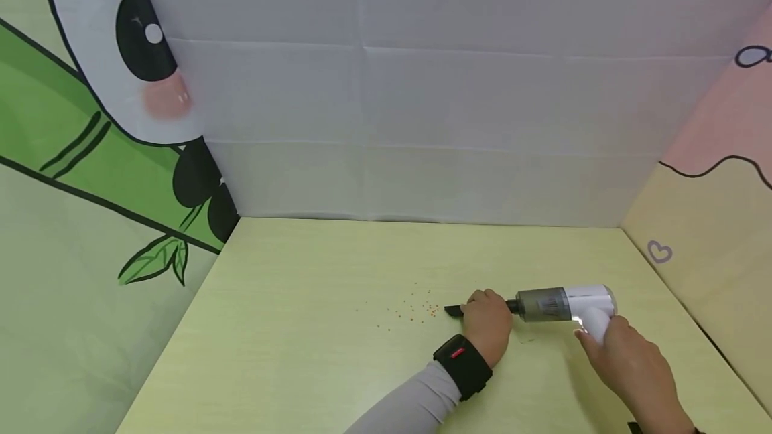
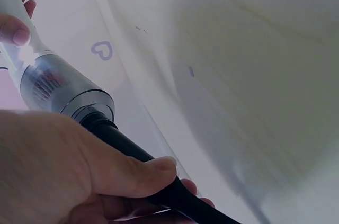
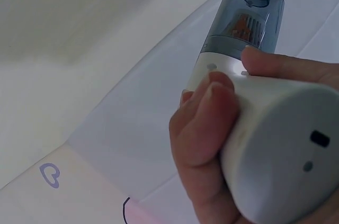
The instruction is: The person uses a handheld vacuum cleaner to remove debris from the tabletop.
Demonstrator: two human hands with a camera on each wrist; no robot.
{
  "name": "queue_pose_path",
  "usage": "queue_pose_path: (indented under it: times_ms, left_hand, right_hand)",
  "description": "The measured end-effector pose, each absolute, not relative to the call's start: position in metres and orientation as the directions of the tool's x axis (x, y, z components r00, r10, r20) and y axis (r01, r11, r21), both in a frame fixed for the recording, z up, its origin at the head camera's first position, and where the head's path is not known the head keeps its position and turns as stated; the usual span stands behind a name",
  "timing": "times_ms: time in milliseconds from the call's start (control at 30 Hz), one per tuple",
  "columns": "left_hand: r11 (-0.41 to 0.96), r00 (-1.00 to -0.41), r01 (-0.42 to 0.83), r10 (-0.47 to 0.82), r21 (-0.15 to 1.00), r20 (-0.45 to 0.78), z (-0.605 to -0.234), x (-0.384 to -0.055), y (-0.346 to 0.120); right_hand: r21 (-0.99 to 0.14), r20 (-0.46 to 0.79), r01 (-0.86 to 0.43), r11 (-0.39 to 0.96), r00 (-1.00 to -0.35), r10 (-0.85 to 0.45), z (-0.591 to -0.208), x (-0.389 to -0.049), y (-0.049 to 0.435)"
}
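Note:
A handheld vacuum cleaner with a white body, a see-through grey dust cup and a black nozzle is held above the table. My right hand grips its white handle, fingers wrapped round it in the right wrist view. My left hand holds the black nozzle between thumb and fingers. The nozzle's tip points left, close to a scatter of small orange crumbs on the table. Inside the dust cup, a ribbed filter and something orange-brown show.
The pale yellow table meets a grey-white cloth backdrop behind it. Printed side panels stand at left and right, the right one bearing a small heart. A few stray crumbs lie farther left.

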State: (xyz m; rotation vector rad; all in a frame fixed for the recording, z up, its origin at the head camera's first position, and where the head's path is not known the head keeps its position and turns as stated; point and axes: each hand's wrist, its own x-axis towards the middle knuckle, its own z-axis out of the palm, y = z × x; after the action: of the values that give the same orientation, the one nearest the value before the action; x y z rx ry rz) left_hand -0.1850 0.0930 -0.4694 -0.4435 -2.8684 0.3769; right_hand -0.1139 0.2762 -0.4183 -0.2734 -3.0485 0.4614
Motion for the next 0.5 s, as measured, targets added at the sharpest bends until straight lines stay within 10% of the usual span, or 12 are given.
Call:
queue_pose_path:
  times_ms: [500]
  left_hand:
    - [0.933, -0.944, 0.237, 0.287, -0.271, 0.163, -0.469, -0.193, 0.086]
  right_hand:
    - [-0.284, 0.098, 0.108, 0.953, -0.985, 0.141, -0.423, -0.125, 0.268]
